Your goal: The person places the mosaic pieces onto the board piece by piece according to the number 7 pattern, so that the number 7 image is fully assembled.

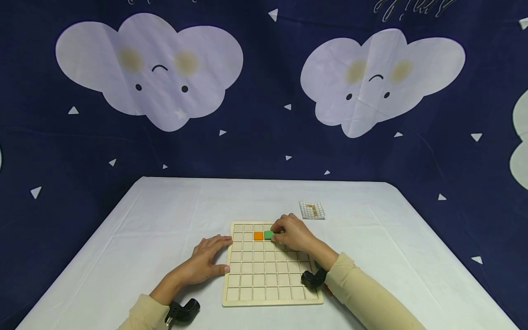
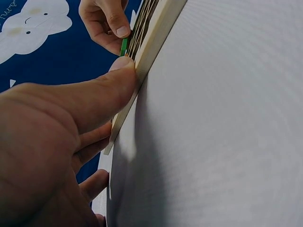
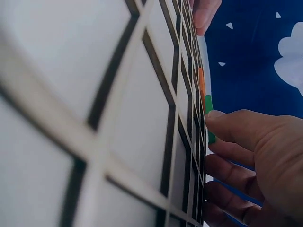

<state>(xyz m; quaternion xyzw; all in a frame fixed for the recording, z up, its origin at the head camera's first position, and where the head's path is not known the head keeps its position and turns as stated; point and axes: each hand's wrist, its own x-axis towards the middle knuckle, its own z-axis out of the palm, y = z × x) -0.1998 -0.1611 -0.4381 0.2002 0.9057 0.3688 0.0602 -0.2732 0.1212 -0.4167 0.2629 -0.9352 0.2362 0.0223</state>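
A pale wooden grid board (image 1: pixel 252 280) lies on the white table. In its second row from the back sits an orange square tile (image 1: pixel 258 236). Right beside that tile, my right hand (image 1: pixel 294 233) pinches a green square tile (image 1: pixel 268 235) between thumb and fingers, over the neighbouring cell. The right wrist view shows the green tile (image 3: pixel 209 105) standing slightly proud of the orange one (image 3: pixel 201 80). My left hand (image 1: pixel 205 260) rests at the board's left edge with fingers spread, its thumb (image 2: pixel 124 66) touching the wooden rim.
Behind the board's right corner lies a small printed card (image 1: pixel 312 210) with a grid and coloured squares. Partly hidden under my right forearm, an orange piece (image 1: pixel 328 290) lies by the board's right edge. A dark blue cloth with clouds (image 1: pixel 264 151) hangs behind the table.
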